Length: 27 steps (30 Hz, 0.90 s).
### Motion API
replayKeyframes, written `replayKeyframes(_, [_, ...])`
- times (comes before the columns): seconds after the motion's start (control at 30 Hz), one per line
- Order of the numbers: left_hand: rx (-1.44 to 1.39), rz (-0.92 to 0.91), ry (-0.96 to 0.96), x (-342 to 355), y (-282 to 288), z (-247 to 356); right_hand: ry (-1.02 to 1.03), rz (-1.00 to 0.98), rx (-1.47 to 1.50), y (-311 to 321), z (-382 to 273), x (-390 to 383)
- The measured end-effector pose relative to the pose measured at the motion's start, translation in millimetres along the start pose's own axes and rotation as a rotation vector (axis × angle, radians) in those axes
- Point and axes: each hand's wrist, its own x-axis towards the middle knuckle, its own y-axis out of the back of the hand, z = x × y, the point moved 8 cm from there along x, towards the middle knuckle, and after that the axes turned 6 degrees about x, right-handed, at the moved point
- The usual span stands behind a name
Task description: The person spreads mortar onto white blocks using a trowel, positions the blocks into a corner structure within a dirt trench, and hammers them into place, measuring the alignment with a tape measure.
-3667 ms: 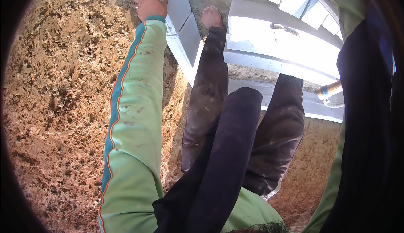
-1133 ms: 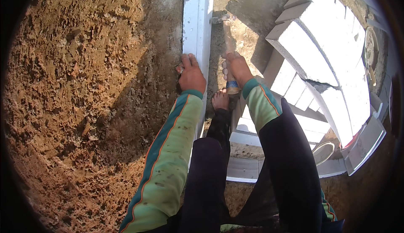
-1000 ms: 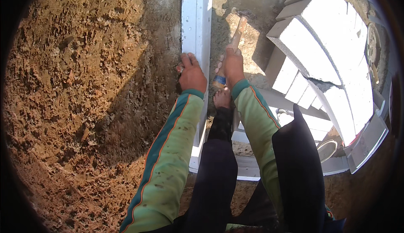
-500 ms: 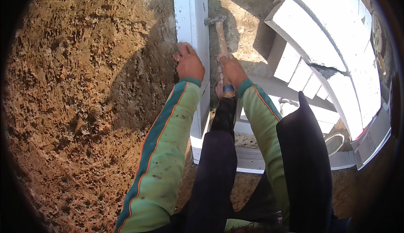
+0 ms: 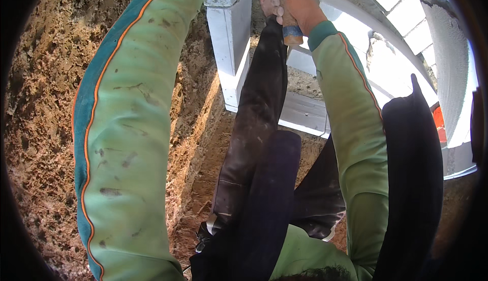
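Note:
My right hand [image 5: 300, 5] is closed around the wooden handle of a hammer [image 5: 292, 33], at the top edge right of the middle. The handle's butt has a blue band and points down toward me; the hammer's head is beyond the picture. My left hand is out of sight past the top edge, and only its green sleeve [image 5: 137, 108] shows. Right below where that sleeve leaves the picture stands a row of pale grey blocks [image 5: 226, 37]. My bare foot [image 5: 268, 2] is beside those blocks, close to the hammer handle.
A rough brown earth bank [image 5: 46, 103] fills the left side. More white blocks [image 5: 305, 111] lie low between my legs' line and the right arm. At the right rises a stack of white blocks [image 5: 406, 11] with a curved grey slab-like piece [image 5: 447, 42]. An orange-red thing [image 5: 438, 123] is beside it.
The view has shifted, so arms and blocks sit higher in the picture. My left hand, earlier resting on the block row, has left the view. My right hand still grips the hammer.

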Motion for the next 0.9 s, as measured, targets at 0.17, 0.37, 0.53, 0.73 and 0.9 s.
replayKeyframes(0.17, [-0.018,-0.155,0.081,-3.3,13.6,6.5,0.096,0.553,-0.003,3.8,2.1,-37.8])
replayKeyframes(0.37, [0.006,-0.023,0.010,3.7,12.0,12.5,0.007,0.452,-0.098,-26.2,13.2,-22.0])
replayKeyframes(0.53, [-0.010,-0.229,0.152,-2.3,7.0,7.6,0.094,0.601,-0.520,-32.9,-14.1,-47.4])
replayKeyframes(0.73, [-0.164,-0.284,0.199,-3.6,10.2,8.3,0.722,0.612,-0.986,-107.6,-110.5,-86.8])
replayKeyframes(0.9, [-0.132,-0.225,0.211,5.2,15.0,11.1,1.422,0.589,-1.166,-145.5,-178.9,-68.4])
